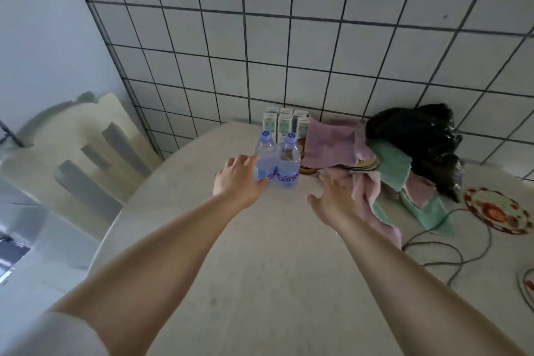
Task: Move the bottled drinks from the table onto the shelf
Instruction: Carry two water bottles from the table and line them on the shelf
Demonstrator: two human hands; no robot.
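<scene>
Two clear water bottles with purple caps stand upright side by side at the far side of the pale round table [260,254]. The left bottle [264,159] has my left hand [238,179] against its left side, fingers spread around it, thumb near the label. The right bottle [289,166] stands free. My right hand [332,201] hovers open over the table, a short way right of that bottle, holding nothing. Several small white drink cartons [284,123] stand behind the bottles near the tiled wall. No shelf is in view.
Pink and green cloths [372,165] lie right of the bottles, partly over round mats. A black plastic bag [419,136] sits behind them. A patterned plate [497,211] and a cable [450,257] lie at right. A pale plastic chair [86,159] stands left of the table.
</scene>
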